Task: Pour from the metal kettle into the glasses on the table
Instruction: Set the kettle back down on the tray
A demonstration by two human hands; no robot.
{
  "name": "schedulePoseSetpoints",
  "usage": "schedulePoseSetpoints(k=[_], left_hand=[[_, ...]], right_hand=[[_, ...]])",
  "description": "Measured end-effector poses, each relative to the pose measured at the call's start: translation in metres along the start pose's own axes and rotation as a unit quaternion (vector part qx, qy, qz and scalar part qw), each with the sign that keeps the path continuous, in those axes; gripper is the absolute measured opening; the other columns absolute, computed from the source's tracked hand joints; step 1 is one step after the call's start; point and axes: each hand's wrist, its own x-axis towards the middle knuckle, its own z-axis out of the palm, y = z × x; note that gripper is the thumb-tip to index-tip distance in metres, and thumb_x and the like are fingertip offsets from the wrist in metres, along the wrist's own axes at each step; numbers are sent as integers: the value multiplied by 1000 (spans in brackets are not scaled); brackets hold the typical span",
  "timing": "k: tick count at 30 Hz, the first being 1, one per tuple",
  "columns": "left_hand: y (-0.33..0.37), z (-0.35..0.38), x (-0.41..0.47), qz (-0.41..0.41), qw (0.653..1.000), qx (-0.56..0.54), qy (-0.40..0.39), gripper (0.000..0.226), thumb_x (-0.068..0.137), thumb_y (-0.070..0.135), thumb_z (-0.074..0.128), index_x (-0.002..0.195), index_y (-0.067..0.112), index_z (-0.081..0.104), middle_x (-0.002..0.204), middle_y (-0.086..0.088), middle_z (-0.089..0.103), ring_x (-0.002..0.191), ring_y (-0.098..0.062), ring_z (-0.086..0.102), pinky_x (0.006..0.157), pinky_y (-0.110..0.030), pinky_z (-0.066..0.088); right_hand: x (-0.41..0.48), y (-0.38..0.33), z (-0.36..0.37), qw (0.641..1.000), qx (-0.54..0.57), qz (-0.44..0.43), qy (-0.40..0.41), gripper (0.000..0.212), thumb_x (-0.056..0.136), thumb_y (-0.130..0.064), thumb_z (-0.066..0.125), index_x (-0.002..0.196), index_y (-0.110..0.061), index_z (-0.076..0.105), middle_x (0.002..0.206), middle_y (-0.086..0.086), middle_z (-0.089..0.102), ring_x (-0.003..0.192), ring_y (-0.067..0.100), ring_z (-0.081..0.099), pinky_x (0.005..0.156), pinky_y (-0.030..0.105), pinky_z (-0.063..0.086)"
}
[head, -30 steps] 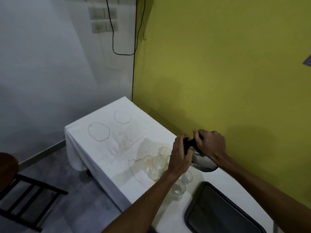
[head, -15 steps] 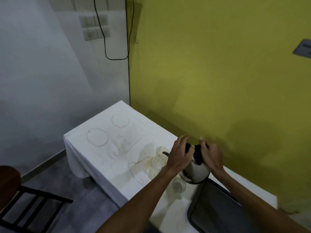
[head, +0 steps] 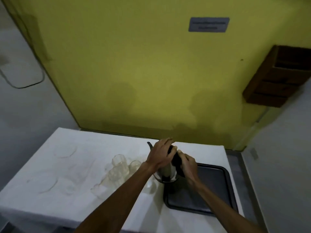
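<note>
On the table, the glasses cluster left of the kettle I hold in both hands; the tray lies right, the wall behind.

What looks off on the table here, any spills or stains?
The white tablecloth carries faint ring-shaped stains, one near the far left and one nearer the front left. They look like marks from earlier spills. The glasses stand upright, and the image is too blurry to tell fresh liquid from stains.
</note>
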Motion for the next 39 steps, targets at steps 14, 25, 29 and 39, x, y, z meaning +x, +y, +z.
schedulePoseSetpoints(k=[14, 25, 29, 39], left_hand=[[85, 112, 24, 66, 985, 25, -157, 38, 99, 30, 47, 129, 8, 54, 131, -9, 57, 119, -29, 53, 94, -41, 45], [74, 156, 29, 82, 969, 0, -234, 31, 93, 23, 51, 118, 6, 55, 123, -12, 57, 112, -29, 54, 88, -35, 44], [68, 167, 26, 96, 965, 9, -243, 34, 91, 24, 53, 119, 5, 56, 124, -12, 57, 115, -29, 52, 92, -36, 43], [58, 181, 24, 111, 967, 2, -230, 56, 87, 42, 39, 127, 7, 55, 132, -11, 55, 124, -28, 51, 104, -39, 44]], right_hand=[[-9, 78, -96, 978, 112, 93, 148, 28, 96, -23, 65, 73, -8, 68, 71, 6, 68, 70, 20, 62, 58, 28, 45], [0, 116, -98, 963, 146, 149, 169, 19, 96, -6, 62, 82, -7, 73, 90, 17, 75, 78, 27, 68, 64, 23, 58], [-3, 124, -99, 960, 161, 155, 167, 22, 100, -8, 57, 81, -10, 69, 81, 10, 70, 73, 19, 64, 57, 17, 53], [-1, 127, -104, 982, 56, 125, 128, 32, 97, 2, 56, 72, -16, 64, 72, 1, 63, 77, 22, 58, 64, 28, 52]])
